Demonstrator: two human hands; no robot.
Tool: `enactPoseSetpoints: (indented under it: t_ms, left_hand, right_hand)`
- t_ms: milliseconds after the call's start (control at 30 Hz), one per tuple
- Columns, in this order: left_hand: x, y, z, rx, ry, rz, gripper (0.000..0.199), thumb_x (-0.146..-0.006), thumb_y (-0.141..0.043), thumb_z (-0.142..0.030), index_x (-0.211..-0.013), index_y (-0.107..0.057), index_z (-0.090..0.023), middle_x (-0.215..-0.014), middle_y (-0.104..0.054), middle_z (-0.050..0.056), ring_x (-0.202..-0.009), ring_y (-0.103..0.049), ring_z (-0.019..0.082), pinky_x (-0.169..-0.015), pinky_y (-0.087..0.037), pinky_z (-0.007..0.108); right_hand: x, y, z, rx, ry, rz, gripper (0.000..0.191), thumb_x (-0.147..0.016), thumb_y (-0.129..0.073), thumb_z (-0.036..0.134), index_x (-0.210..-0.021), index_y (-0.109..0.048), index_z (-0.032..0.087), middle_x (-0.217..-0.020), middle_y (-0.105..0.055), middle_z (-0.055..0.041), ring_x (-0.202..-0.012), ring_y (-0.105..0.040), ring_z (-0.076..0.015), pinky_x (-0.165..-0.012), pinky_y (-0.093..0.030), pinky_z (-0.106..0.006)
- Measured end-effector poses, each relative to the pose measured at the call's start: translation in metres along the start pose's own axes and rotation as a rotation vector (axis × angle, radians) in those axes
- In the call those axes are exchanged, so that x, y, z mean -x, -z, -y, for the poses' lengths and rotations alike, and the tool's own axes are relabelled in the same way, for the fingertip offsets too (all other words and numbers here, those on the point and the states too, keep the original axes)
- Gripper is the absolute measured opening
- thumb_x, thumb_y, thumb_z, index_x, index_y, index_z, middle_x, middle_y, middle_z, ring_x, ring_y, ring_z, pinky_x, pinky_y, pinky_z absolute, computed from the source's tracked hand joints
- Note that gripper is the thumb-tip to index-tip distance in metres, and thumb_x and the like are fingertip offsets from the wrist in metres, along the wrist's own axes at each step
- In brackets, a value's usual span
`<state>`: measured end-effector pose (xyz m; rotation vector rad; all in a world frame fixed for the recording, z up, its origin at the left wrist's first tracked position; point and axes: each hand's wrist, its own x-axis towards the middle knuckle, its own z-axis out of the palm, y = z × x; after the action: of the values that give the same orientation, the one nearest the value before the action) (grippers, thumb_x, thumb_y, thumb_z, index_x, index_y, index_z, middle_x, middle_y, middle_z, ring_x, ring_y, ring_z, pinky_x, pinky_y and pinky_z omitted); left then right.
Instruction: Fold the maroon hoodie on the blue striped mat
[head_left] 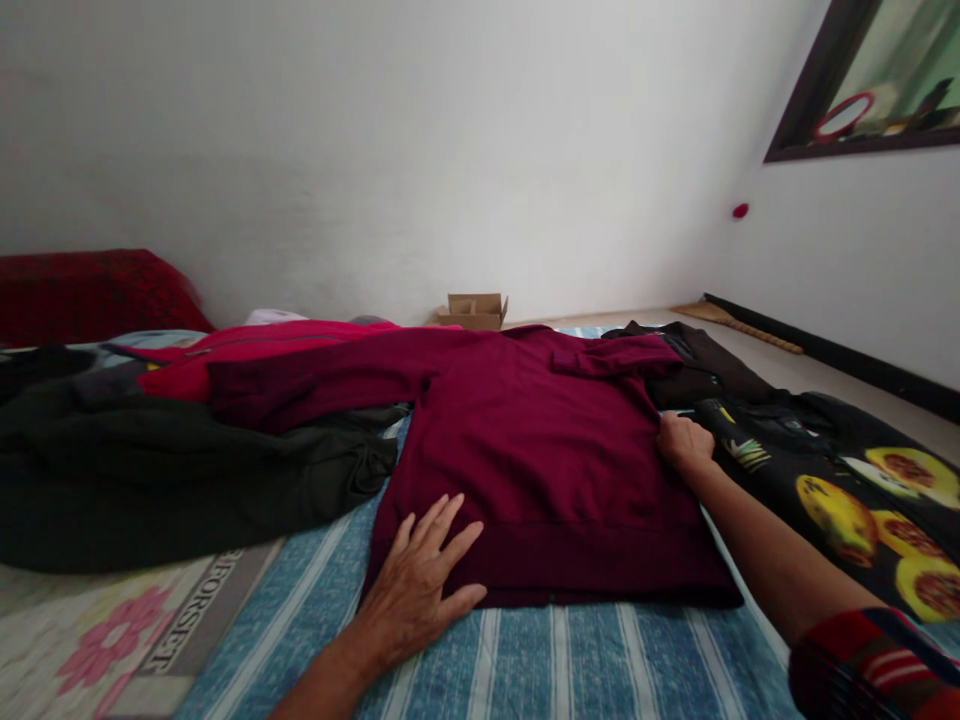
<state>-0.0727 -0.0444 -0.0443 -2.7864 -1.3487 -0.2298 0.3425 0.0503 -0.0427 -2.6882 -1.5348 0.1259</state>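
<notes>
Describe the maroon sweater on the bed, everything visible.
The maroon sweater looks like soft, thick knit or fleece. It lies flat on the blue striped sheet, ribbed hem nearest the camera. One sleeve stretches left over dark clothes; the other is folded across its top. The left hand presses flat on its hem corner; the right hand grips its right edge.

Left hand (420, 590) flat, fingers spread, right hand (684, 442) curled, arm outstretched

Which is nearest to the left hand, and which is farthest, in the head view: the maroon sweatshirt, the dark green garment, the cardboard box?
From the left hand:
1. maroon sweatshirt, under the fingers.
2. dark green garment, to the left.
3. cardboard box, far back by the wall.
</notes>
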Motion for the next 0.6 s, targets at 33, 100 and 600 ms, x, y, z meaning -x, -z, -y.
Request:
enactPoseSetpoints:
  t_ms: [33, 100, 600]
  left_hand:
    - [0.002, 0.001, 0.001, 0.001, -0.019, -0.02, 0.053, -0.078, -0.058, -0.043, -0.128, -0.05, -0.029, -0.145, -0.035, 0.011, -0.13, -0.033, 0.033, -0.1, -0.031, 0.056]
    - [0.005, 0.005, -0.001, 0.0, -0.063, -0.055, 0.042, -0.079, -0.058, -0.037, -0.119, -0.057, -0.024, -0.142, -0.04, 0.012, -0.129, -0.035, 0.032, -0.1, -0.034, 0.053]
    - [-0.011, 0.012, -0.041, -0.064, -0.203, 0.007, 0.025, -0.081, -0.038, -0.003, -0.091, -0.055, -0.017, -0.1, -0.059, 0.009, -0.095, -0.052, 0.021, -0.086, -0.044, 0.038]
  right_hand:
    - [0.002, 0.0, 0.0, 0.003, 0.003, 0.002, 0.031, -0.088, -0.042, 0.022, -0.111, -0.058, 0.007, -0.105, -0.063, -0.0249, -0.1, -0.062, -0.028, -0.082, -0.045, -0.036]
    - [0.007, 0.0, -0.002, 0.009, 0.011, 0.003, 0.033, -0.09, -0.039, 0.025, -0.113, -0.055, 0.007, -0.105, -0.063, -0.0246, -0.101, -0.062, -0.0289, -0.082, -0.045, -0.038]
    - [0.039, -0.004, -0.015, 0.01, 0.02, 0.033, 0.035, -0.091, -0.036, 0.032, -0.11, -0.058, 0.011, -0.105, -0.063, -0.0217, -0.097, -0.063, -0.0287, -0.076, -0.047, -0.037]
